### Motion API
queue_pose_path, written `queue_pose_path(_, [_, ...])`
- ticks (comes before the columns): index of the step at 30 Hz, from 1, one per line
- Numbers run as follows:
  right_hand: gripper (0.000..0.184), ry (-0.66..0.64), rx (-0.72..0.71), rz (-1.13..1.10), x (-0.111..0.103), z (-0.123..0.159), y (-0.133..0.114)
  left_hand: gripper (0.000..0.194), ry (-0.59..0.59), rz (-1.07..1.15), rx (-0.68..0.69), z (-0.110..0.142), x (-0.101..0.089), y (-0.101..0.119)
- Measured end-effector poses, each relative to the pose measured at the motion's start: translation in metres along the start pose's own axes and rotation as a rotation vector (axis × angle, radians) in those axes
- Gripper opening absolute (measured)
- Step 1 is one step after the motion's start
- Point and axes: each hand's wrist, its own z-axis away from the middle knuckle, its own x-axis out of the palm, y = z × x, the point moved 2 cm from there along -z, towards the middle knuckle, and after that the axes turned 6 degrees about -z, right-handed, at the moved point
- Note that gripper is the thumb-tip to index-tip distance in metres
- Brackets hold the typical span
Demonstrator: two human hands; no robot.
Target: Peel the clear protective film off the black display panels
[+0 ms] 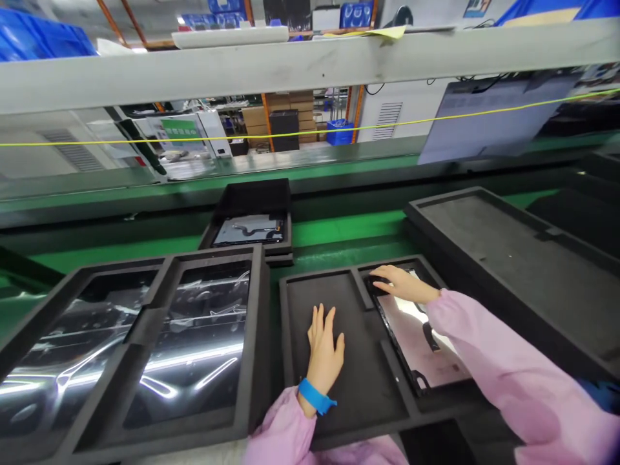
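Observation:
My left hand (325, 352), with a blue wrist band (316, 396), is open with fingers apart over the bare left compartment of a black foam tray (356, 381). It holds nothing. In the tray's right compartment lies a flat display panel (411, 339), its silvery, reflective back up and its edges black. My right hand (404, 284) is closed on the panel's upper left corner, thumb and fingers bent over the edge. The fingertips partly cover that corner, and my pink sleeve hides the panel's right side.
To the left, another foam tray (259, 323) holds two glossy dark screens (194, 336). Behind stands a smaller black tray (289, 242) with a panel and a flex cable (254, 228). A long foam tray (527, 258) is at right. A yellow cord (310, 133) crosses ahead.

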Motion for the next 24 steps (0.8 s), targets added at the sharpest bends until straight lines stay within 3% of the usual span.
queue_pose_path(5, [0.028,0.134,0.06,0.01,0.03,-0.007,0.0,0.054,0.008,-0.063,0.03,0.0,0.005,0.001])
queue_pose_path(12, [0.028,0.171,0.063,0.039,0.031,-0.001,-0.01,0.054,0.016,-0.041,0.047,0.0,0.005,0.001])
queue_pose_path(15, [0.025,0.156,0.068,0.022,0.022,0.0,-0.014,0.052,0.004,0.022,0.045,0.0,0.004,0.001])
queue_pose_path(18, [0.03,0.092,-0.021,-0.059,-0.016,0.007,-0.014,0.047,-0.013,0.124,0.021,-0.001,-0.003,0.006])
queue_pose_path(21, [0.046,0.05,-0.177,-0.161,-0.081,0.034,-0.018,0.029,-0.104,0.299,-0.005,0.003,-0.018,0.021])
queue_pose_path(23, [0.054,0.143,-0.25,-0.192,-0.125,0.064,-0.034,0.037,-0.269,0.46,-0.002,0.009,-0.031,0.04])
queue_pose_path(24, [0.052,0.278,-0.289,-0.192,-0.142,0.081,-0.049,0.048,-0.363,0.538,0.006,0.014,-0.038,0.051])
